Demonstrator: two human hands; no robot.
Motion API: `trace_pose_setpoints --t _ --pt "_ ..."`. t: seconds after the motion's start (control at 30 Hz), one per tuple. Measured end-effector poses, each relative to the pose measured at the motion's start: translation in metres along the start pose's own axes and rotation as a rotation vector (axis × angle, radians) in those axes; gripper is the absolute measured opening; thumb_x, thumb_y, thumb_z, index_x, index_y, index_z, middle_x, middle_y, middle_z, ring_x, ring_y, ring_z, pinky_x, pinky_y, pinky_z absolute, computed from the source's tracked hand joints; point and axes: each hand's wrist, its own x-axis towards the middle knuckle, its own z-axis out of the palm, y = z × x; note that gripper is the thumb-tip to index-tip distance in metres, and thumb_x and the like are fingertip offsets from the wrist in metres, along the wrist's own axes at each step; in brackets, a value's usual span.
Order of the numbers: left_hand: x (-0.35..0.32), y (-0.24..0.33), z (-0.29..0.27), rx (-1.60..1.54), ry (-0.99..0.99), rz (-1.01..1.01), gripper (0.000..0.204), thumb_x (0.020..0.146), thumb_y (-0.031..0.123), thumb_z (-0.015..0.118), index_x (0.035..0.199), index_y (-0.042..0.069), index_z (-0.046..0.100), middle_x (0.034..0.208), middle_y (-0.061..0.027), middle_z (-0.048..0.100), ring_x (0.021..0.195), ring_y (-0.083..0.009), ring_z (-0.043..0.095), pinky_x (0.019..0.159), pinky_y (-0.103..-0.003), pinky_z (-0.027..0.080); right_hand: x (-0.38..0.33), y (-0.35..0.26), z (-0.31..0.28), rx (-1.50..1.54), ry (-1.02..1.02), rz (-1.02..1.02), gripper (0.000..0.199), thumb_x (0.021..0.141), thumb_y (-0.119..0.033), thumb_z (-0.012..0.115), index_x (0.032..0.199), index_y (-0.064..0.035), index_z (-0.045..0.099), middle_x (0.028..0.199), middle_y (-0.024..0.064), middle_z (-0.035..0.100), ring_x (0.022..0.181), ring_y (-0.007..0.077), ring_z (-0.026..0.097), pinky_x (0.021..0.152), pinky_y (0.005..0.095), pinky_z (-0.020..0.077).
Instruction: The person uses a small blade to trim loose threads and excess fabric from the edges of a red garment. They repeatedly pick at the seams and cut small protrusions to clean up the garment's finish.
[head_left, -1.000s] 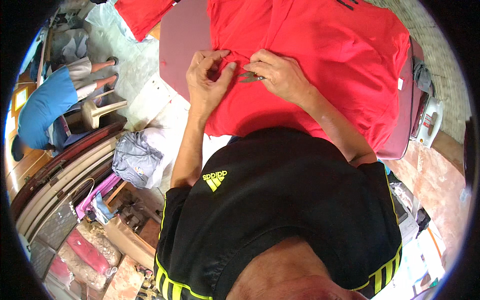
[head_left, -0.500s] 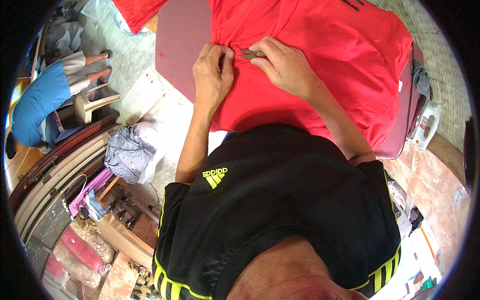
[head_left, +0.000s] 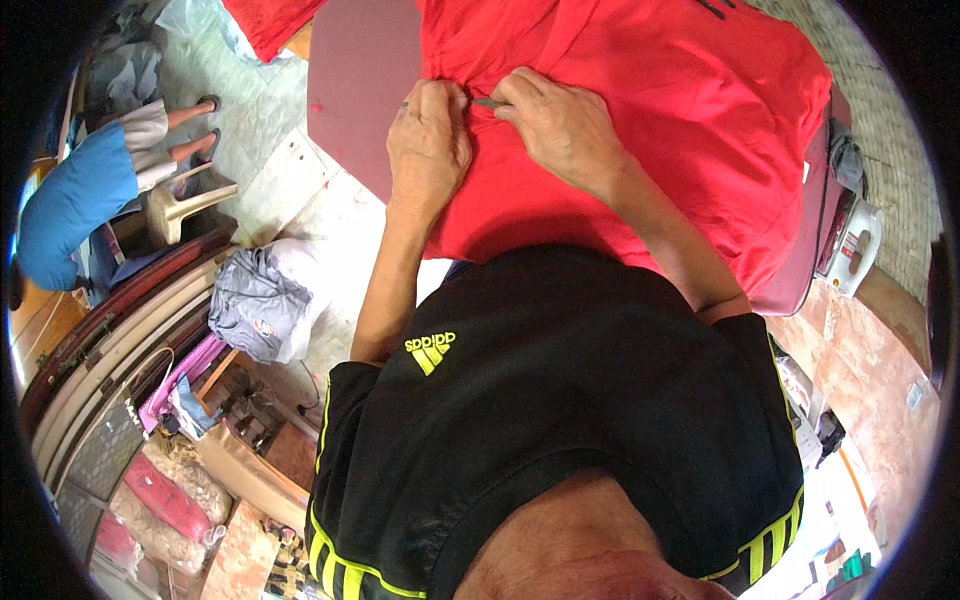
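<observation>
A red garment (head_left: 690, 120) is spread over a maroon board (head_left: 355, 90) in front of me, with small folds near my hands. My left hand (head_left: 430, 140) has its fingers pinched on the garment's left part, by the board's bare stretch. Beside it on the right, my right hand (head_left: 562, 125) is closed around small thread snips (head_left: 488, 102). Their metal tips point left toward my left fingers, and most of the tool is hidden in my palm. Exactly which bit of cloth lies between my left fingertips is covered.
A white-handled clothes iron (head_left: 860, 245) is past the board's right edge. More red cloth (head_left: 270, 22) lies at the far left. A person in blue (head_left: 85, 195) bends by a beige plastic chair (head_left: 185, 205) on the left. A grey cloth bundle (head_left: 262, 305) lies nearer me.
The snips' blades, spread half a second ago, now look closed together, and my right fingers have curled tighter. My left hand has moved slightly up and still pinches the cloth.
</observation>
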Motion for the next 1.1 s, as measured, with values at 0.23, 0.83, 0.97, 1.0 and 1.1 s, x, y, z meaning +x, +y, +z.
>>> trace_pose_setpoints --t 0.23,0.83,0.97,1.0,1.1 --pt "-0.02 -0.064 -0.055 0.225 0.242 -0.303 0.016 0.088 -0.001 0.06 0.103 0.001 0.059 0.095 -0.017 0.063 0.083 -0.032 0.063 0.068 -0.037 0.05 -0.013 0.011 -0.018 0.302 -0.063 0.088 0.015 0.097 -0.01 0.06 0.11 -0.0038 0.057 0.099 0.0092 0.065 0.09 0.0206 0.067 0.08 0.0337 0.052" --pt "-0.004 -0.006 -0.012 -0.161 0.058 0.012 0.015 0.073 0.002 0.079 0.082 0.003 0.067 0.092 -0.0092 0.066 0.083 -0.0254 0.066 0.07 -0.035 0.054 -0.012 0.002 -0.001 0.295 0.098 0.003 0.032 0.08 -0.009 0.08 0.107 -0.0031 0.065 0.094 0.0081 0.071 0.083 0.0172 0.072 0.072 0.0292 0.0562" --pt "-0.006 -0.013 -0.01 -0.127 0.083 0.16 0.016 0.07 0.0 0.08 0.078 0.003 0.066 0.088 -0.0076 0.065 0.078 -0.0242 0.064 0.066 -0.035 0.052 0.002 -0.003 0.003 0.284 0.102 0.007 0.028 0.082 -0.017 0.077 0.106 -0.0068 0.066 0.083 0.0075 0.069 0.073 0.0213 0.07 0.065 0.035 0.0543" --pt "-0.007 -0.013 -0.009 -0.116 0.101 0.175 0.017 0.069 0.0 0.08 0.077 0.003 0.066 0.088 -0.0072 0.065 0.077 -0.0239 0.064 0.065 -0.034 0.051 0.005 -0.003 0.003 0.294 0.098 0.012 0.027 0.082 -0.021 0.075 0.104 -0.0087 0.066 0.079 0.0073 0.069 0.07 0.0226 0.07 0.062 0.0374 0.0533" --pt "-0.01 -0.012 -0.009 -0.087 0.148 0.217 0.018 0.066 0.0 0.081 0.076 0.004 0.066 0.086 -0.0065 0.064 0.074 -0.0233 0.062 0.063 -0.034 0.05 0.006 0.001 -0.003 0.394 -0.033 0.149 0.027 0.082 -0.017 0.073 0.107 -0.0082 0.067 0.077 0.0069 0.069 0.068 0.0223 0.07 0.061 0.0366 0.0528"
